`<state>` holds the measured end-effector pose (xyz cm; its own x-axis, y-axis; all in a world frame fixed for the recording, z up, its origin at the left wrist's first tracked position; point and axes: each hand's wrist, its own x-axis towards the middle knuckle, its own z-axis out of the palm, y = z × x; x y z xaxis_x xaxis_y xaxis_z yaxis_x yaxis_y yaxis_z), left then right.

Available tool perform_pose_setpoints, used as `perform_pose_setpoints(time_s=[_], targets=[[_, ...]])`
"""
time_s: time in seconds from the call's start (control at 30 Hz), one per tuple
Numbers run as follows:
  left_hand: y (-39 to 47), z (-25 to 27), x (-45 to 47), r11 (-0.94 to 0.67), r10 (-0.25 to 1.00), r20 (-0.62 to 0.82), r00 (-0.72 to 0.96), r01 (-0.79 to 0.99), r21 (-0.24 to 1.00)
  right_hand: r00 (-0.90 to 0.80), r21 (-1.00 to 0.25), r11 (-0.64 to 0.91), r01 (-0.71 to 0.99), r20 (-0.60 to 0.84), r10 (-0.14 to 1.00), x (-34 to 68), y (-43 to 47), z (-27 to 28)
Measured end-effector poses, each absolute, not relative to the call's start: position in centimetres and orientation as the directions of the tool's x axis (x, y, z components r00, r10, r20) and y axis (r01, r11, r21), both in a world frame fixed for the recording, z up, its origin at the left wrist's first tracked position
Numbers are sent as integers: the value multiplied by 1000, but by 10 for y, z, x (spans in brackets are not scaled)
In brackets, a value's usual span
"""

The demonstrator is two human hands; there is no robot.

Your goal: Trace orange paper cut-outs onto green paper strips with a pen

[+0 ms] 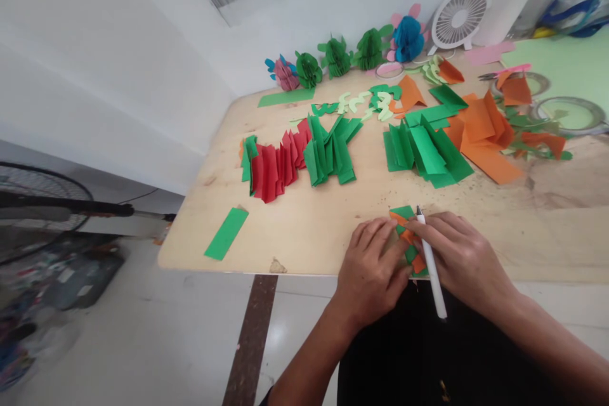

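Note:
At the table's front edge, an orange paper cutout (408, 236) lies on a green paper strip (403, 210), both partly covered by my hands. My left hand (368, 266) has bent fingers close together, its fingertips holding the cutout against the strip. A white pen (431, 263) is gripped in my right hand (459, 257), slanting across the fingers with its dark tip pointing away from me. The right fingertips also touch the papers' right side. The cutout's full outline is hidden.
Folded green papers (330, 152), red papers (276, 165) and orange papers (485, 124) stand on the wooden table (304, 235). A loose green strip (226, 233) lies left. Paper flowers (335, 54) and a white fan (460, 18) line the wall; tape rolls (568, 114) sit right.

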<state>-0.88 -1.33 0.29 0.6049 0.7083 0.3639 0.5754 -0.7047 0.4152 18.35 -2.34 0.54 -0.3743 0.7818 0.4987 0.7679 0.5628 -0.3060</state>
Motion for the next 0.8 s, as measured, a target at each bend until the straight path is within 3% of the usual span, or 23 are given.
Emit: perform_pose_setpoints(time_s=[0.8], targets=[[-14,6,-10,-674,727,271,631,582,454,-379,-285,549,786,481,791,183,-26,3]])
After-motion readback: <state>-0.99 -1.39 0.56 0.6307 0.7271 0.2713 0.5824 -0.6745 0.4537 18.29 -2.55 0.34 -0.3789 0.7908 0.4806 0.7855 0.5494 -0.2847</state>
